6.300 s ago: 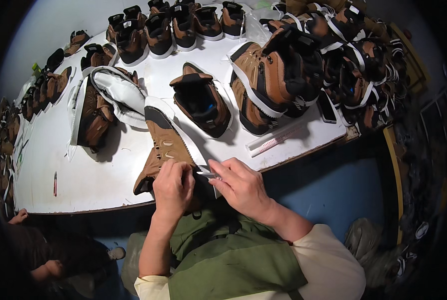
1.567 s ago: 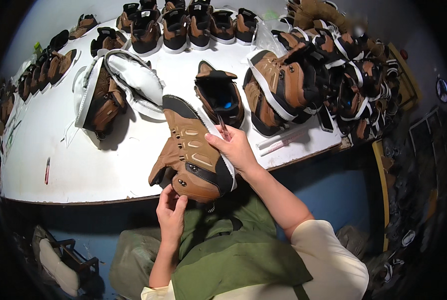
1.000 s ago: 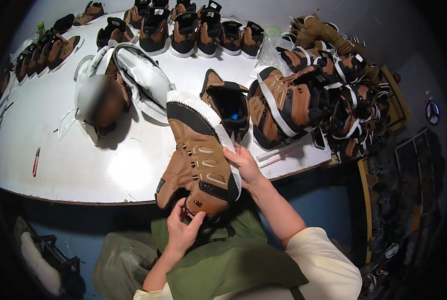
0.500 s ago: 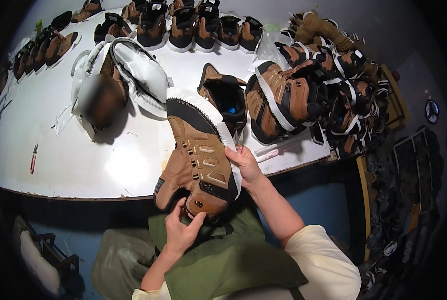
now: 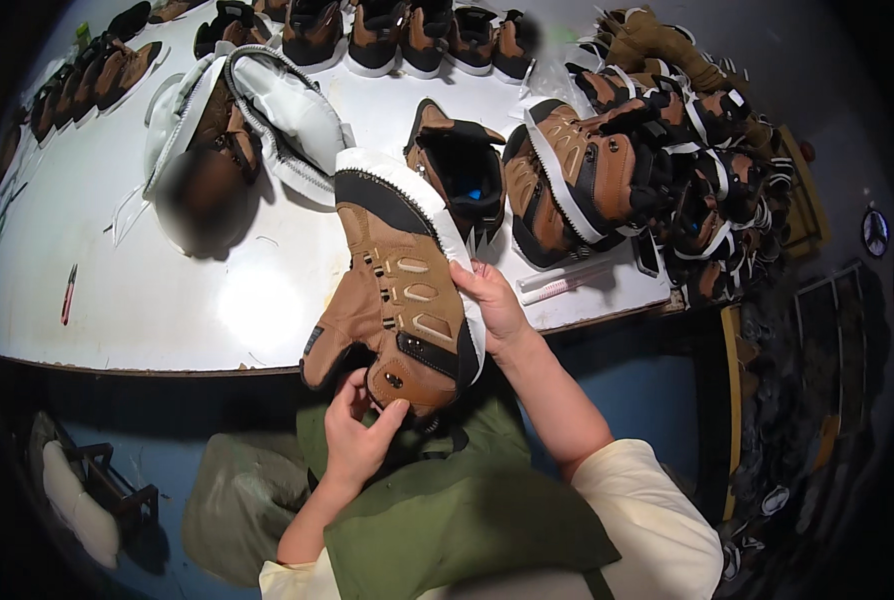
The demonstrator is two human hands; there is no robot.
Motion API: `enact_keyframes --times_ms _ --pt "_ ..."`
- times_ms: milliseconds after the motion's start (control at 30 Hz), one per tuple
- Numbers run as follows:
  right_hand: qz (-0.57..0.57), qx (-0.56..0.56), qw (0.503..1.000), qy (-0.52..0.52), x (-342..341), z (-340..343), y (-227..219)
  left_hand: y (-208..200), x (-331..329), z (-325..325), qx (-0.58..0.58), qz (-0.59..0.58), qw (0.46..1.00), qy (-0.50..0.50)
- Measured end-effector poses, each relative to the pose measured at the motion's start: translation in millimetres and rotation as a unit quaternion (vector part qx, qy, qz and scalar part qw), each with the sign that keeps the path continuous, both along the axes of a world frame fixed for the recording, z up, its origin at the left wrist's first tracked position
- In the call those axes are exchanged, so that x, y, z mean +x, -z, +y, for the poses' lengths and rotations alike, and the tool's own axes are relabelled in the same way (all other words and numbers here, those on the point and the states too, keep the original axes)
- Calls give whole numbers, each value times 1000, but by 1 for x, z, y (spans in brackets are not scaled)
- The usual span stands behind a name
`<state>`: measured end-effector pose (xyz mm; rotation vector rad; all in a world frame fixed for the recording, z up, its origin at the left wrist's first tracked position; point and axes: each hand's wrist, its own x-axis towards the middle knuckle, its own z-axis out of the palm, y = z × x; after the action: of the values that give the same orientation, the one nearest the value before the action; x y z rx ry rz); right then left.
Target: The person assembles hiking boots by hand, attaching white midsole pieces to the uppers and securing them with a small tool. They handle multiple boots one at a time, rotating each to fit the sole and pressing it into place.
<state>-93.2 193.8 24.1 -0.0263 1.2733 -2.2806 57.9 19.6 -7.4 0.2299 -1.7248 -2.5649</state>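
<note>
A brown and black high-top shoe [image 5: 407, 290] with a white sole edge lies tilted on its side in my two hands, toe away from me, over the table's front edge. At the near end, my left hand [image 5: 359, 428] pinches the ankle collar, its fingers curled into the opening. On the right, my right hand [image 5: 495, 312] grips the white sole edge near the heel, thumb on top and its other fingers hidden behind. Just beyond the held shoe stands another brown and black shoe [image 5: 457, 170], its dark opening facing up with something blue inside.
Several shoes stand in a row [image 5: 375, 45] at the back. A white zippered bag [image 5: 292, 115] sits at left-centre. At left lies a slim red-handled tool [image 5: 69, 295]. Red-and-white sticks [image 5: 565, 282] lie right of my hand, beside stacked shoes [image 5: 592, 170].
The whole view has shifted slightly, so the table and its shoes sit a little higher. Both hands keep their hold on the shoe, which has barely moved.
</note>
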Motion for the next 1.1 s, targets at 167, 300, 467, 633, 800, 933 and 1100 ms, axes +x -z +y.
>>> enact_keyframes --times_ms 167,300,467,633,800,933,1100 --pt "-25 -33 999 -28 -7 -6 -6 -5 -1 -4 10 -4 1000 10" --pt "-1 1 1000 -21 -6 -11 -12 -10 -1 -2 40 -3 999 5" --pt "167 251 952 48 6 -11 -17 -4 -2 -5 76 20 997 -4" --pt "344 431 829 94 39 -5 -38 -8 -5 -9 128 41 990 -34" --pt "369 473 799 35 67 2 -37 -15 -13 -14 167 40 983 -59" --pt "407 486 770 67 72 -3 -39 -34 -19 -14 170 46 981 -86" --pt "390 427 809 105 62 -7 -41 -57 -26 -21 175 52 981 -69"
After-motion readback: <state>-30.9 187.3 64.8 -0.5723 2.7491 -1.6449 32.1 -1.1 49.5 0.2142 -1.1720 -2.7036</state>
